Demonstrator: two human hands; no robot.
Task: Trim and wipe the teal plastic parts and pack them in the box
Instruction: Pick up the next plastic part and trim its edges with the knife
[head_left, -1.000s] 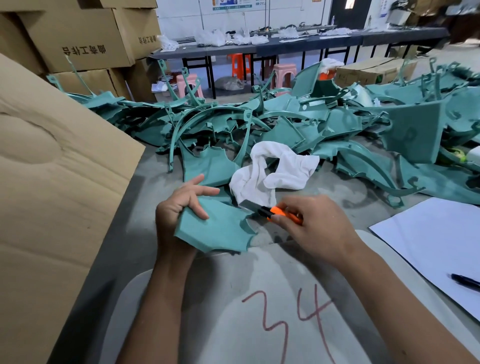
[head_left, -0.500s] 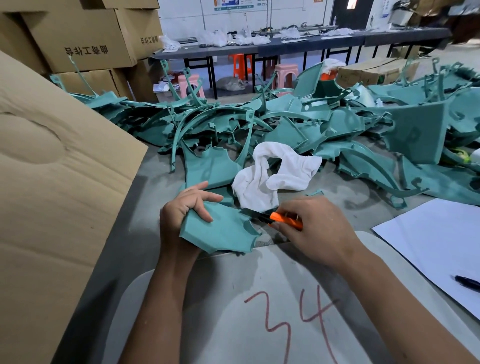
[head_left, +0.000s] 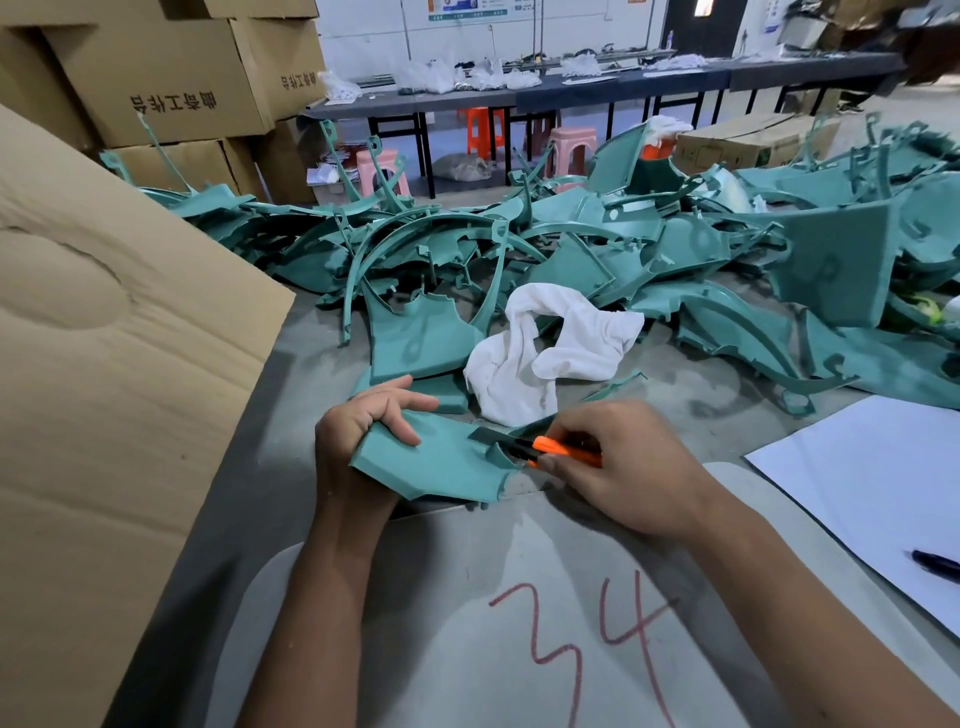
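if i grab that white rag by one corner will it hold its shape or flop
It would likely flop: the rag lies crumpled in soft folds and a loop on the table. It looks thin, so probably light. Cloth shouldn't slip from a pinch or roll.

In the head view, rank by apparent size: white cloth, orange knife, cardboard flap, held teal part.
1. cardboard flap, though nearest the camera
2. white cloth
3. held teal part, close to the cloth, ranking unsure
4. orange knife, partly hidden by the right hand
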